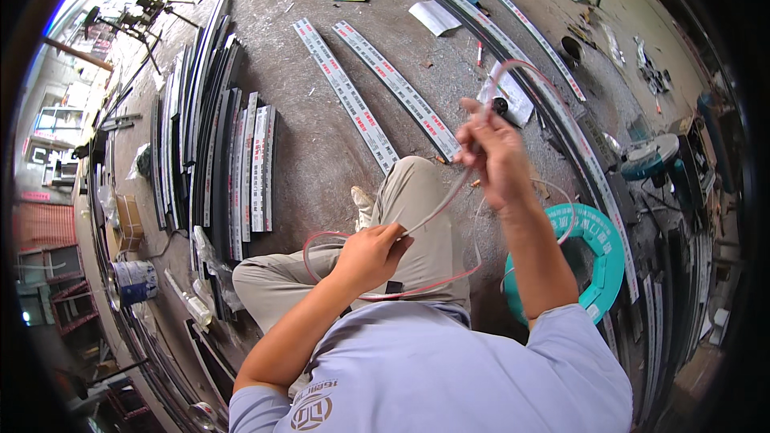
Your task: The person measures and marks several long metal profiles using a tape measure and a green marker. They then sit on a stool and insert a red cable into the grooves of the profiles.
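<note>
A long, thin, flexible grey strip with a reddish side (439, 208) stretches between my two hands. My left hand (370, 258), low over my lap, is closed around it. Higher up on the right, my right hand (499, 159) has its fingers pinched on the same strip, slightly blurred. Above that hand the strip bends over in an arc, and a slack loop hangs across my legs. Beside my right forearm lies a teal ring-shaped reel (607, 273), with a thin length of strip running near it. In front of my knees, two film-covered profiles (345, 96) rest on the floor.
Many dark and white profiles (233, 136) lie stacked at the left. Longer profiles (513, 48) run along the right. A paint-spattered bucket (135, 282) stands at left, a teal-based cutting machine (651, 156) at right. White papers (435, 18) and scraps litter the floor.
</note>
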Available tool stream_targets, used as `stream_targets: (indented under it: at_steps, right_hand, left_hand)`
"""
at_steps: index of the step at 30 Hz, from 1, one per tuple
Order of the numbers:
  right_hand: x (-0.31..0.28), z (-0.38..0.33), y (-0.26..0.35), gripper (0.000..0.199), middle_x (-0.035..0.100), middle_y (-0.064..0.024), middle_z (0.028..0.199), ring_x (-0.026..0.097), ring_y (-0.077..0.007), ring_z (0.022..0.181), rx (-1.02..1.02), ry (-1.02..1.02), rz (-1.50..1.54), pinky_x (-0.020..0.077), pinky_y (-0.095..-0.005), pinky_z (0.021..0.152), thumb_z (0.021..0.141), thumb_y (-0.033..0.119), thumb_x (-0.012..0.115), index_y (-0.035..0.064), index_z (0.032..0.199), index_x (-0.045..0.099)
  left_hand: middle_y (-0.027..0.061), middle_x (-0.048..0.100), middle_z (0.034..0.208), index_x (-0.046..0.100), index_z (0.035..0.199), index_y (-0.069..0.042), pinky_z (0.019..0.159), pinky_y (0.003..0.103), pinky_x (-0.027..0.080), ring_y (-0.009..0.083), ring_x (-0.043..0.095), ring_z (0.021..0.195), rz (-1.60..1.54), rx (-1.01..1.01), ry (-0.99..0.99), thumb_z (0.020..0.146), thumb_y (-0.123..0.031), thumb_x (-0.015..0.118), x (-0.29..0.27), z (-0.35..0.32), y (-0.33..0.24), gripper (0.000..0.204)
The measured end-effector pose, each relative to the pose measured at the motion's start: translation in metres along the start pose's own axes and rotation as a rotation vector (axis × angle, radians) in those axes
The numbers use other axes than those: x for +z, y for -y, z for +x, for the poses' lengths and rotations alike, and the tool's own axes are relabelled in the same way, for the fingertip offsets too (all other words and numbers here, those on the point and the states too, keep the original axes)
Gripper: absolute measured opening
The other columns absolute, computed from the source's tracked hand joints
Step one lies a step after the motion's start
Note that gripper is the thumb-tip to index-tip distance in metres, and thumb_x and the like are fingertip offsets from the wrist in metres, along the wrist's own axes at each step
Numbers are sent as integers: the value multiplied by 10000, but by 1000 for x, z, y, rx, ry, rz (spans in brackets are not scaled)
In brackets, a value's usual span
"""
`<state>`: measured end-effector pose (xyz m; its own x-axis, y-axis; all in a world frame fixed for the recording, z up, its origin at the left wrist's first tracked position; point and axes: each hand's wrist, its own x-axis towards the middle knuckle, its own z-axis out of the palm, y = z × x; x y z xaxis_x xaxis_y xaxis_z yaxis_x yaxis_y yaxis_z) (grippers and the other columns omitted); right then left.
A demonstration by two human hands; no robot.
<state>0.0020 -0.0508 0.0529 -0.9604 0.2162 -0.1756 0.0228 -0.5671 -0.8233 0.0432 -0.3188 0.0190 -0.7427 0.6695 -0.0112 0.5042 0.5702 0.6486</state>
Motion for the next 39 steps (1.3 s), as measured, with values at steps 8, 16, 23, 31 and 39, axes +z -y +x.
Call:
stream_targets:
  at_steps: [8,16,23,31,39]
  right_hand:
    - [-153,70,128,379,501,35,764,393,-44,574,-255,-304,-78,415,-225,594,1087,230,614,-10,1380,601]
    - [-233,78,333,367,426,60,729,333,-45,569,-640,-573,-343,317,-219,569,1089,270,586,55,1383,642]
    - [-104,20,329,422,374,98,740,280,-4,596,-725,-320,-749,206,-188,506,1131,384,482,142,1439,639]
    - [-19,-32,103,208,561,31,648,533,-44,544,148,256,-835,453,-230,480,1052,268,664,71,1011,715]
    - [8,-92,-48,220,660,25,768,508,-66,667,459,755,-835,445,-279,608,1027,202,701,-18,1016,708]
  left_hand:
    - [171,704,923,667,1020,-40,793,479,535,393,676,908,60,-142,-171,976,-155,672,-10,-31,52,122]
    - [125,676,876,704,1060,-35,713,391,548,328,671,768,-114,-169,-269,987,-183,719,-7,-49,69,166]
    - [110,726,994,709,1198,-53,854,356,555,251,716,928,-192,-105,-211,992,-159,731,-9,-4,30,233]
    - [48,735,1112,652,1336,-10,961,303,530,108,670,1029,-1058,-200,-168,1080,-215,643,-27,7,-5,328]
    - [39,720,988,714,1181,5,730,247,486,73,620,842,-1073,-344,-299,1120,-244,560,-24,-20,22,299]
